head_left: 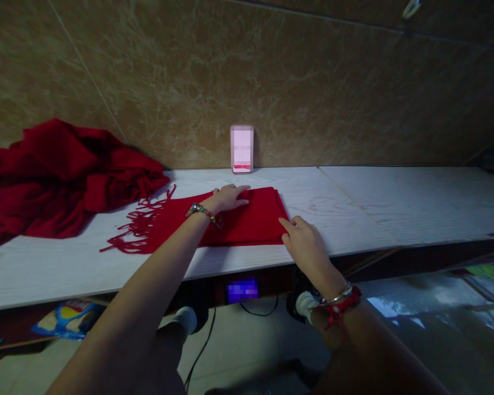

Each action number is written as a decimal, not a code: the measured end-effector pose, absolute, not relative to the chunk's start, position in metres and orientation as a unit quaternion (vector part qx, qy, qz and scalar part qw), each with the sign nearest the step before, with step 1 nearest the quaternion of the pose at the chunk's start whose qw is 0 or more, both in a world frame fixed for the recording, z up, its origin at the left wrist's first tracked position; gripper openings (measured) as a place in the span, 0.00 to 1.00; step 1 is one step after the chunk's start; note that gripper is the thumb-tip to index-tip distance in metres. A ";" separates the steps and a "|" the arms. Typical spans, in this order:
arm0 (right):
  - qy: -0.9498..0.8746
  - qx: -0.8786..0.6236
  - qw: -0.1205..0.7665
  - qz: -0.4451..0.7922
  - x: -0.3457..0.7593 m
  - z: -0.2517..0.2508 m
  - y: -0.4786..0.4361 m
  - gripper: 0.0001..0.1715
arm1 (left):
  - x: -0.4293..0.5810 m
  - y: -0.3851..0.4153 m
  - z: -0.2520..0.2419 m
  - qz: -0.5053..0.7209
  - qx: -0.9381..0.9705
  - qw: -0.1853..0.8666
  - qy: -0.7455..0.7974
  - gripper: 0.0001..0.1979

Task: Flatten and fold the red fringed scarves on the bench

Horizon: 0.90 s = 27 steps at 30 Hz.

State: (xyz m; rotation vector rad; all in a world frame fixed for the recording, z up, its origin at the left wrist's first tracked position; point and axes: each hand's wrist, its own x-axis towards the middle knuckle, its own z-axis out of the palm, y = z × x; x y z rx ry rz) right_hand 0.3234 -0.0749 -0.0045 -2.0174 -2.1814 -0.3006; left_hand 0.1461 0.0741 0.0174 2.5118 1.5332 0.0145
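Note:
A red fringed scarf (pixel 255 222) lies folded into a flat rectangle on the white wood-grain counter (pixel 354 203), its tassels spread to the left. My left hand (pixel 228 198) rests on top of the cloth, fingers stretched out and pointing right. At the scarf's right end, near the front corner, my right hand (pixel 307 241) has the folded edge between thumb and curled fingers. Part of that grip is hidden by the hand itself. To the left lies a second red scarf (pixel 66 181), crumpled in a loose heap with its fringe close to the folded one.
A phone (pixel 242 149) with a lit screen leans against the brown marbled wall (pixel 168 82) behind the counter. Below the front edge are a blue packet (pixel 68 318), a blue-lit screen (pixel 242 290) and a black cable (pixel 203 348) on the floor.

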 end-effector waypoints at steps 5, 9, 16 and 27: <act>-0.768 -0.611 0.095 -0.165 0.327 -0.010 -0.073 0.18 | 0.184 0.097 0.027 0.028 0.867 0.117 0.483 0.22; -0.808 -0.534 0.119 -0.221 0.334 -0.016 -0.071 0.15 | 0.198 0.105 0.029 0.035 0.875 0.123 0.466 0.16; -0.799 -0.521 0.205 -0.221 0.352 -0.019 -0.067 0.18 | 0.193 0.116 0.040 0.087 0.864 0.163 0.467 0.17; -0.742 -0.655 0.133 -0.061 0.346 -0.028 -0.070 0.27 | 0.214 0.119 0.006 0.099 0.825 0.180 0.526 0.12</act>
